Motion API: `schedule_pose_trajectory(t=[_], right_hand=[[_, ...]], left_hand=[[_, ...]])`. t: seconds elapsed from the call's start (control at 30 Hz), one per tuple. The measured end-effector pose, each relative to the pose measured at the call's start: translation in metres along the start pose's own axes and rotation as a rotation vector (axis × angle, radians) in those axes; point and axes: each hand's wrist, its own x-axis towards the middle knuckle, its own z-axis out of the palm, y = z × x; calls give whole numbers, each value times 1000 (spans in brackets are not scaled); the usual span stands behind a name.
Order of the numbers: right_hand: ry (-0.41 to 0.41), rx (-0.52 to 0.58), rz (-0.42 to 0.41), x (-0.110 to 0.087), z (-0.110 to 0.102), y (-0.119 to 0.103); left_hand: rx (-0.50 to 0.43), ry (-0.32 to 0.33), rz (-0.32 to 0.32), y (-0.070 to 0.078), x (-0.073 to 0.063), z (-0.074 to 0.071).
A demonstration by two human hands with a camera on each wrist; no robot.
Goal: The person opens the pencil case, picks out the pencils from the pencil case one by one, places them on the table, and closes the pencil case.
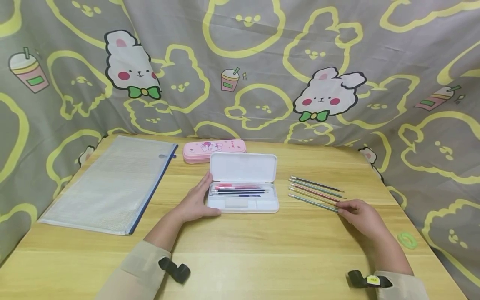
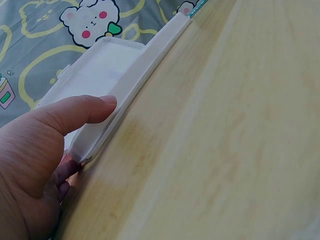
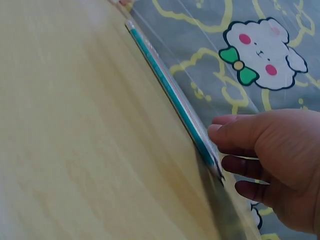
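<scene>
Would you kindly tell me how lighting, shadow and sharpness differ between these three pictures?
Head view: bright, fairly even light, with a soft pale sheen on the yellowish wooden table; left wrist view: dimmer, the wood grain smeared, the white rectangular hinged pencil case clearer-edged; right wrist view: hazy grain, a dark shadow below the slim teal pencil.

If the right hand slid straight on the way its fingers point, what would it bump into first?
Probably the loose pencils lying beside the open white case. The right hand is right at their ends, though the views leave unclear whether it touches them.
</scene>
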Motion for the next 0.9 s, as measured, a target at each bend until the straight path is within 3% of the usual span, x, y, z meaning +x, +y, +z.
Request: schedule_pose_trajectory(t=[0.3, 0.7, 0.9], right_hand=[[22, 12, -108, 17, 4, -45], [-64, 126, -301, 53, 41, -116], [-107, 154, -314, 67, 59, -143]], left_hand=[[9, 2, 0, 0, 0, 0], [9, -3, 1, -1, 0, 0], [9, -2, 6, -1, 0, 0]])
